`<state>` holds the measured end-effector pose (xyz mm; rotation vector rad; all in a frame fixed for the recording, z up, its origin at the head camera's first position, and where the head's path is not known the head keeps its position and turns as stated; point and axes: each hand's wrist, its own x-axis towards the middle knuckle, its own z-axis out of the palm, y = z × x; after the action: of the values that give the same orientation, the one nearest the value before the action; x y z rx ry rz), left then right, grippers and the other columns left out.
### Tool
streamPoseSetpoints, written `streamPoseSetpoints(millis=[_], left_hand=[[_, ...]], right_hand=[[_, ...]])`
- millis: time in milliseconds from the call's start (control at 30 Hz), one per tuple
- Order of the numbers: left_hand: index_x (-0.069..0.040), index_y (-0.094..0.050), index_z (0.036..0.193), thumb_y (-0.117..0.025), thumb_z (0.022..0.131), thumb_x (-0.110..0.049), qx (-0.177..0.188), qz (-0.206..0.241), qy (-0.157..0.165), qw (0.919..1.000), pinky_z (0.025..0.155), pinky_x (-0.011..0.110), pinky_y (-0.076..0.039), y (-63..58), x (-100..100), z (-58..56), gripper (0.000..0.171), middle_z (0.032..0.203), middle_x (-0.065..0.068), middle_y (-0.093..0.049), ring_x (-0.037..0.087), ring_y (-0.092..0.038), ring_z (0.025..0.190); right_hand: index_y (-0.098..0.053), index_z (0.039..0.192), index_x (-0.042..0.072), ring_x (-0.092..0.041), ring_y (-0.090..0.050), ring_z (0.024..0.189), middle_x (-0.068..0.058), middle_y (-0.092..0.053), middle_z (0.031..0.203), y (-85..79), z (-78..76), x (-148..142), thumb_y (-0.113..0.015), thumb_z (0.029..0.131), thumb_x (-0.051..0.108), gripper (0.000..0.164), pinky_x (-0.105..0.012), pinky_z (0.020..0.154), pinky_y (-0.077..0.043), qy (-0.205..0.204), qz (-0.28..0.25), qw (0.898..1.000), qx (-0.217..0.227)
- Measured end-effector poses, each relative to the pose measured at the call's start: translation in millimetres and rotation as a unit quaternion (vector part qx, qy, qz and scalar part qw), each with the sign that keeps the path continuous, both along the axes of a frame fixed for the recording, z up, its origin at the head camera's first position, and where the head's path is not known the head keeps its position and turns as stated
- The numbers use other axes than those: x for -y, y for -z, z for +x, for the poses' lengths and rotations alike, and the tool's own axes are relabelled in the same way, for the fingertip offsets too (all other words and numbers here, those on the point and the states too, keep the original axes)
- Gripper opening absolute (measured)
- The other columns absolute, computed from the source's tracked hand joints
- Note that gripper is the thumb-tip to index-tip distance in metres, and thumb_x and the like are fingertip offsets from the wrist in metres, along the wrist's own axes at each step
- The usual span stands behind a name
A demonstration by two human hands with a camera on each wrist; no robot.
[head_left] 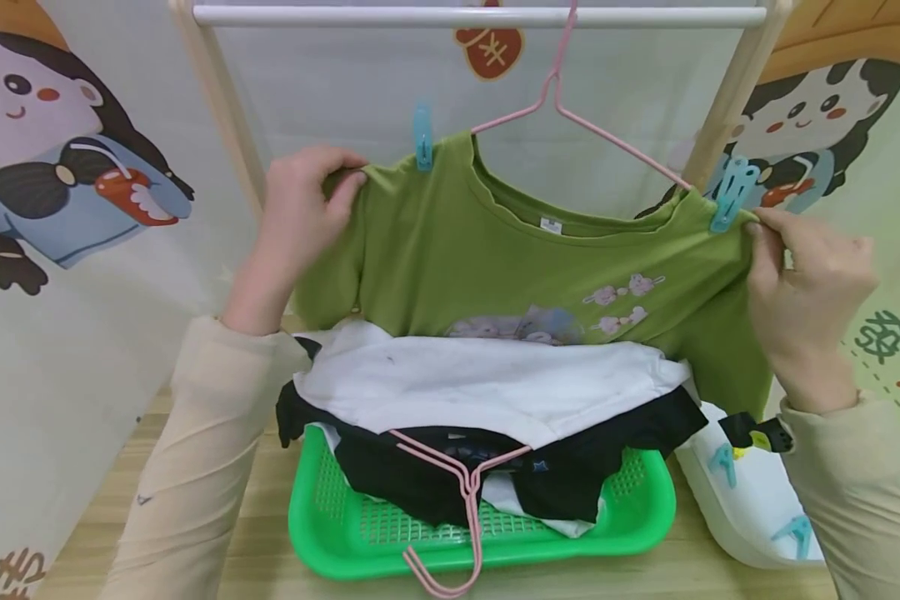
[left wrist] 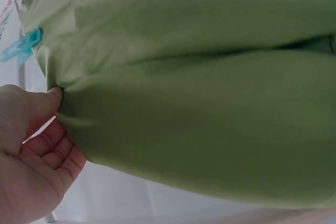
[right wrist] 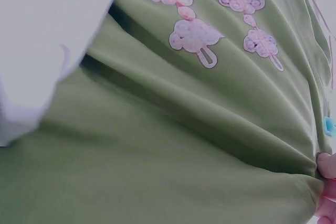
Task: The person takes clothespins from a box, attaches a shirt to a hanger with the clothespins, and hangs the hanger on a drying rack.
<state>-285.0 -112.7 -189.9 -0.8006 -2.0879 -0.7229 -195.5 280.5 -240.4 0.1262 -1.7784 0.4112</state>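
Note:
A green T-shirt [head_left: 435, 250] with pink printed decorations hangs from a pink hanger [head_left: 622, 142] hooked over the white rail. Light-blue clothespins clip both shoulders, one on the left [head_left: 423, 146] and another on the right [head_left: 731, 196]. My left hand [head_left: 300, 217] pinches the shirt's left sleeve near the shoulder, thumb in front of the cloth. On the opposite side, my right hand [head_left: 813, 287] pinches the other sleeve just outside the clothespin. Between the two hands the cloth is spread wide, with folds running from the pinched spot in the right wrist view [right wrist: 325, 174].
Below sits a green basket [head_left: 390, 567] with a white garment [head_left: 480, 375], a black garment [head_left: 390, 475] and a second pink hanger [head_left: 471, 508] over it. A white bin [head_left: 750, 517] holding blue clothespins stands at the right. The white rail [head_left: 345, 15] spans wooden posts.

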Motion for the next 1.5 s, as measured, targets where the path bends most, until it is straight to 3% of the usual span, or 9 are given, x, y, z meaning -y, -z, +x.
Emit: streamPoseSetpoints(millis=[100, 233, 500, 800, 1033, 1133, 1333, 1500], left_hand=[[0.011, -0.068, 0.095, -0.058, 0.087, 0.006, 0.024, 0.013, -0.013, 0.9995, 0.078, 0.04, -0.05, -7.1, -4.5, -1.0, 0.013, 0.094, 0.024, -0.067, 0.034, -0.063, 0.086], [0.01, -0.069, 0.094, -0.058, 0.087, 0.006, 0.027, 0.007, -0.024, 0.9993, 0.08, 0.041, -0.05, -9.8, -6.1, -1.7, 0.013, 0.094, 0.024, -0.067, 0.035, -0.063, 0.089], [0.009, -0.068, 0.097, -0.057, 0.089, 0.004, 0.078, -0.017, -0.041, 0.996, 0.084, 0.043, -0.049, 2.3, -4.4, -6.6, 0.015, 0.098, 0.024, -0.067, 0.036, -0.062, 0.094], [0.009, -0.066, 0.103, -0.055, 0.091, 0.0, 0.127, -0.045, -0.058, 0.9892, 0.089, 0.043, -0.047, 23.5, -8.6, -20.0, 0.019, 0.103, 0.023, -0.066, 0.037, -0.061, 0.1], [0.01, -0.054, 0.123, -0.053, 0.094, -0.011, 0.199, -0.062, -0.042, 0.977, 0.104, 0.044, -0.036, 28.2, -12.3, -23.2, 0.035, 0.123, 0.026, -0.056, 0.038, -0.048, 0.12], [0.01, -0.05, 0.127, -0.053, 0.095, -0.013, 0.224, -0.05, -0.032, 0.9727, 0.107, 0.042, -0.032, 29.0, -13.6, -25.1, 0.04, 0.128, 0.026, -0.052, 0.037, -0.044, 0.124], [0.011, -0.051, 0.125, -0.054, 0.094, -0.009, 0.206, -0.014, 0.002, 0.9785, 0.106, 0.04, -0.033, 32.6, -11.9, -23.0, 0.037, 0.128, 0.025, -0.053, 0.035, -0.045, 0.124], [0.011, -0.056, 0.119, -0.056, 0.092, -0.004, 0.171, -0.03, 0.043, 0.9838, 0.101, 0.044, -0.038, 33.3, -5.3, -5.7, 0.031, 0.121, 0.025, -0.058, 0.037, -0.051, 0.116]], right_hand=[[-0.071, 0.085, -0.008, -0.045, -0.058, 0.068, -0.025, -0.066, 0.078, -4.6, -2.2, -0.7, -0.06, 0.09, 0.01, 0.022, -0.022, 0.067, -0.016, 0.006, -0.012, 1.0, -0.01], [-0.071, 0.084, -0.007, -0.043, -0.058, 0.069, -0.025, -0.066, 0.076, -5.4, -3.3, -1.1, -0.061, 0.088, 0.01, 0.02, -0.023, 0.067, -0.018, -0.003, -0.014, 1.0, -0.004], [-0.071, 0.084, -0.009, -0.042, -0.056, 0.067, -0.026, -0.064, 0.073, 5.8, -2.4, -0.1, -0.062, 0.087, 0.007, 0.019, -0.024, 0.065, -0.02, -0.036, 0.003, 0.999, -0.008], [-0.072, 0.08, -0.006, -0.043, -0.059, 0.064, -0.023, -0.065, 0.072, 15.8, -0.3, 3.6, -0.065, 0.083, 0.004, 0.012, -0.023, 0.063, -0.022, -0.056, -0.007, 0.997, -0.045], [-0.073, 0.084, -0.004, -0.039, -0.059, 0.068, -0.021, -0.068, 0.078, 19.3, 3.1, 1.3, -0.066, 0.082, 0.004, 0.01, -0.019, 0.066, -0.024, -0.075, -0.036, 0.996, -0.024], [-0.073, 0.085, -0.005, -0.028, -0.058, 0.068, -0.021, -0.068, 0.079, 20.6, 3.8, 0.8, -0.067, 0.081, 0.0, 0.008, -0.013, 0.071, -0.031, -0.097, -0.05, 0.994, -0.021], [-0.071, 0.087, -0.009, 0.011, -0.051, 0.079, -0.025, -0.067, 0.081, 20.7, 4.8, -0.4, -0.067, 0.078, -0.01, 0.01, -0.007, 0.075, -0.04, -0.148, -0.055, 0.987, -0.004], [-0.071, 0.091, -0.009, 0.012, -0.055, 0.082, -0.026, -0.067, 0.086, 21.4, 8.2, -5.5, -0.067, 0.079, -0.008, 0.013, -0.009, 0.078, -0.043, -0.169, -0.071, 0.983, 0.023]])
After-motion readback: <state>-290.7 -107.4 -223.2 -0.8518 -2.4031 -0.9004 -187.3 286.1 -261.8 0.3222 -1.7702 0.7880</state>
